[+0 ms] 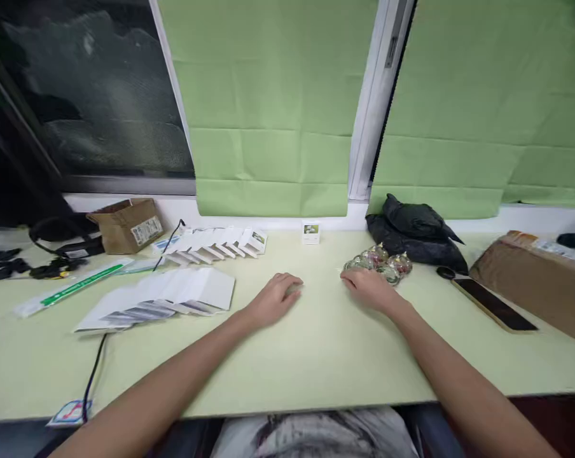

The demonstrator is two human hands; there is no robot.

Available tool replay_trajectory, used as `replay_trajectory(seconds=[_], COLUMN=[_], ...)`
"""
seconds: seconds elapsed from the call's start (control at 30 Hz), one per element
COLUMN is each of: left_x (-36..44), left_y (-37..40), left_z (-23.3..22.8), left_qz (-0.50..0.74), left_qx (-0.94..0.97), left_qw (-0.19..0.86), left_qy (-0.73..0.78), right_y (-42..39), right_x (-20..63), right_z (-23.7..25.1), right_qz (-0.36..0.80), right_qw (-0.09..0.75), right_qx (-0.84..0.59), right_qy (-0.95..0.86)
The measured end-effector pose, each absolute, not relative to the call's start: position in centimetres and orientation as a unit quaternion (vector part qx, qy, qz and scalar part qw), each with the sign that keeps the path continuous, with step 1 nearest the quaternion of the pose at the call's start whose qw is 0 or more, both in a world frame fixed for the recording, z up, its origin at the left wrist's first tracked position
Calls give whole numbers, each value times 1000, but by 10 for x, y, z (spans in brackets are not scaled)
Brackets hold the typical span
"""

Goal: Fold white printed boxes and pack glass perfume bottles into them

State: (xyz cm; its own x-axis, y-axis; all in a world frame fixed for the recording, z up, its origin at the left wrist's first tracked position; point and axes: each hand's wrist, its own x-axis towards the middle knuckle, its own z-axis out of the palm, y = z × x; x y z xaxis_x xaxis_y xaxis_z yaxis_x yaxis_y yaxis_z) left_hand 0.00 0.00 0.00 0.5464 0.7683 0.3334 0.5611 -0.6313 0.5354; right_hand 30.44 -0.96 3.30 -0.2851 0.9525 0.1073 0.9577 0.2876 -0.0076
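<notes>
My left hand (pixel 274 299) rests on the table, its thumb apart from the lightly bent fingers and nothing visible between them. To its left lies a fanned row of flat white cartons (pixel 211 289). Over on the right, my right hand (pixel 369 289) is at the near edge of a cluster of round, shiny, clear-wrapped pieces (pixel 398 264), greenish and reddish with golden tops. Its fingers are bent together, and whatever they hold is hidden. One small white box (pixel 311 233) with a green picture stands upright at the back, between the hands.
More folded white boxes (pixel 221 242) line the back left, near an open brown carton (pixel 128 224) and a green-striped plastic packet (pixel 82 284). A black cable runs between the cartons. At right are a black bag (pixel 414 232), a phone (pixel 495 305) and a brown parcel (pixel 535 280).
</notes>
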Motion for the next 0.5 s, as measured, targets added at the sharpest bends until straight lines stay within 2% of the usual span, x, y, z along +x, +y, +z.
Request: replay_trajectory(seconds=[0.5], left_x=[-1], left_y=[-1], left_z=[-3], left_qz=[289], left_qx=[855], left_qw=[175], left_qy=[393], right_y=[-11], right_x=[302], right_z=[29], right_qz=[-43], right_qw=[84], right_qx=[-602], right_qy=[-793])
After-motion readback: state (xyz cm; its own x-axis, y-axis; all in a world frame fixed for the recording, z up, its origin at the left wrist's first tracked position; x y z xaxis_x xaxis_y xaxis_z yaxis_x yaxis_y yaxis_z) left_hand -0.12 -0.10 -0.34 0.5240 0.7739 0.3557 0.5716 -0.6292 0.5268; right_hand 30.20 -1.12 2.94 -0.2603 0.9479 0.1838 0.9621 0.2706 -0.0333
